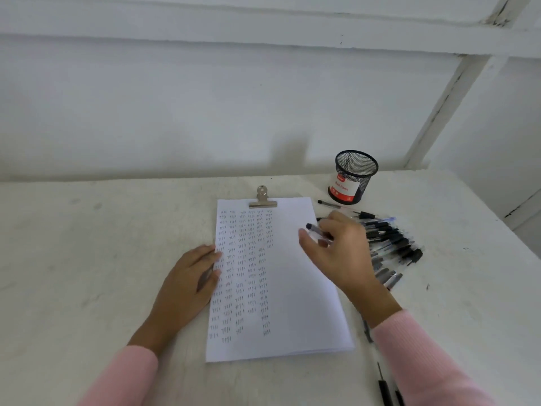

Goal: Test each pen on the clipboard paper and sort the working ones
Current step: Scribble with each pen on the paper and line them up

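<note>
White clipboard paper [295,288] lies in the middle of the table under a metal clip [262,199], its left half covered in columns of small pen marks. My left hand [190,282] rests flat on the paper's left edge. My right hand [336,250] hovers over the paper's right edge and is closed around a clear pen with a dark cap [314,229], which points left. A pile of several capped pens [392,244] lies just right of that hand.
A black mesh pen cup [352,177] with a red and white label stands behind the pile. One loose pen [329,204] lies in front of the cup. Two dark pens [385,388] lie near the table's front edge by my right sleeve. A white wall is behind.
</note>
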